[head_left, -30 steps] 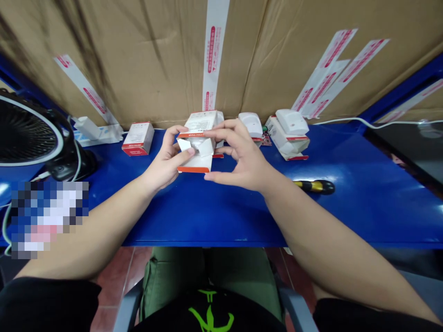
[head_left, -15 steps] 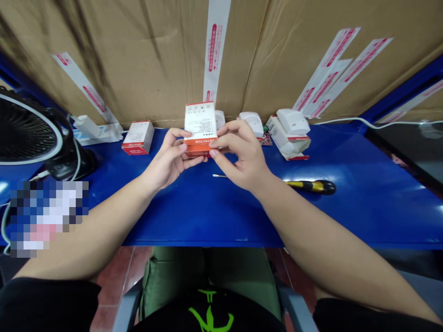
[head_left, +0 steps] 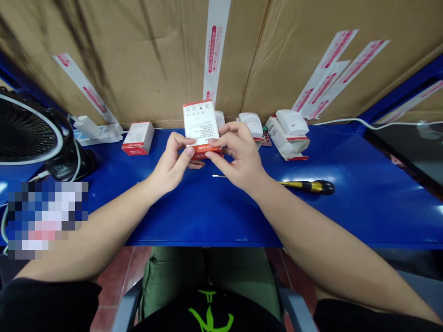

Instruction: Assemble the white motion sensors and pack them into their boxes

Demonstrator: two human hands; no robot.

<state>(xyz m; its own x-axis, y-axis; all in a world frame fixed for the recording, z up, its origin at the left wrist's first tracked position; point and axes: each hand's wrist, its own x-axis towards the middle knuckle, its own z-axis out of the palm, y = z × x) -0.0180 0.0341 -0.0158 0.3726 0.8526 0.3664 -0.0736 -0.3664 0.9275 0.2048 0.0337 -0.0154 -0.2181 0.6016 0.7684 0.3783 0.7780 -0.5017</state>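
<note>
Between both hands, a small white and orange-red detector box [head_left: 200,121] is held above the blue table, its printed face up and its orange end toward me. My left hand [head_left: 172,162] grips the lower left corner, with the thumb on the orange end. On the right side, my right hand [head_left: 241,154] has its fingers on the box's edge and its thumb at the orange end. Beneath my right wrist lies a screwdriver [head_left: 313,186] with a yellow and black handle; its shaft is partly covered by that hand.
A second red and white box [head_left: 137,138] stands at the back left. White detectors [head_left: 250,124] sit along the cardboard wall, one resting on an opened box [head_left: 288,142]. A black fan [head_left: 24,127] and a power strip [head_left: 100,133] occupy the left; a dark screen [head_left: 408,157] lies right.
The box has tilted slightly, and its orange end is now more covered by my fingers. My left thumb has shifted further over that end.
</note>
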